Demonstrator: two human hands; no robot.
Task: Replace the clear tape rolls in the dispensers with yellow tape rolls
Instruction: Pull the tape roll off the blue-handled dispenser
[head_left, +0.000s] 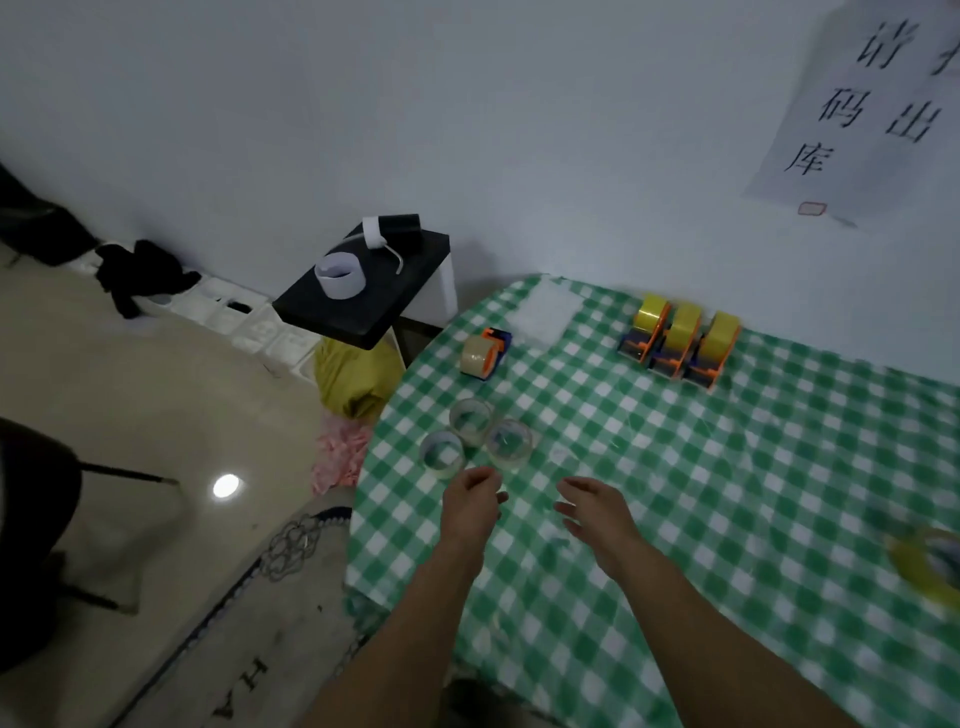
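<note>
Three clear tape rolls (475, 434) lie grouped on the green checked tablecloth (675, 493) near its left edge. Behind them an orange and blue dispenser (487, 354) holds a clear roll. At the back, three dispensers (679, 343) loaded with yellow rolls stand side by side. A loose yellow tape roll (927, 566) lies blurred at the right edge. My left hand (474, 501) hovers just in front of the clear rolls, fingers loosely curled, holding nothing. My right hand (592, 506) is beside it, fingers relaxed and empty.
A black stool top (363, 291) with a white paper roll and a lint roller stands left of the table. A yellow bag (353, 379) and pink scraps lie on the floor below it. A paper sign hangs on the wall at upper right.
</note>
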